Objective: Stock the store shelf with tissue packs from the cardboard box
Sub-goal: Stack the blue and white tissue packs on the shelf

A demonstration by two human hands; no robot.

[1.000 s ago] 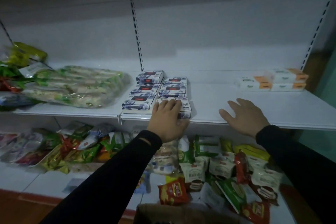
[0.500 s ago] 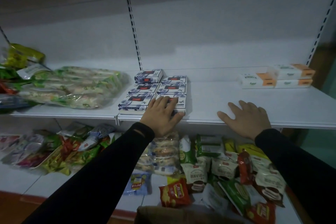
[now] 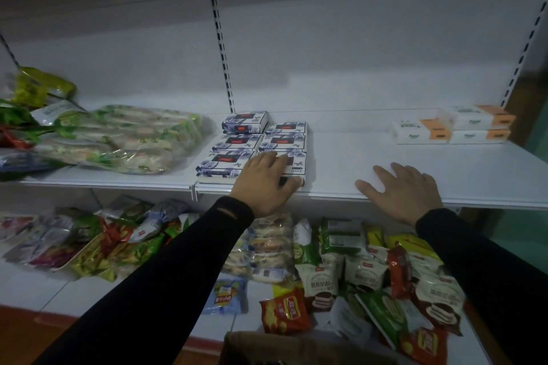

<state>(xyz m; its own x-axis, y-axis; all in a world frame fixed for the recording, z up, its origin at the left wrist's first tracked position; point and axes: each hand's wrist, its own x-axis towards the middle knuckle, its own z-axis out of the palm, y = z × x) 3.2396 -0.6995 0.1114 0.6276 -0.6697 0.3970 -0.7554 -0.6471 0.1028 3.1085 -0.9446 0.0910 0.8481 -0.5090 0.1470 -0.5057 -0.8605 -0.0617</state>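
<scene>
Several blue-and-white tissue packs (image 3: 237, 141) lie in two rows on the white shelf (image 3: 355, 157). My left hand (image 3: 264, 184) lies flat on the front right tissue pack (image 3: 296, 161), fingers straight on top and thumb along its front edge. My right hand (image 3: 406, 190) rests open and flat on the bare shelf near its front edge, to the right of the packs. The top edge of the cardboard box (image 3: 296, 347) shows at the bottom of the view; its inside is hidden.
White-and-orange tissue packs (image 3: 450, 129) sit at the back right of the shelf. Bags of green-wrapped food (image 3: 118, 139) fill the shelf's left part. The lower shelf (image 3: 74, 284) holds many snack packets (image 3: 341, 272). Bare shelf lies between the two tissue groups.
My left hand has pushed the front right tissue pack back a little, into line with its neighbour. My right hand has stayed flat on the shelf.
</scene>
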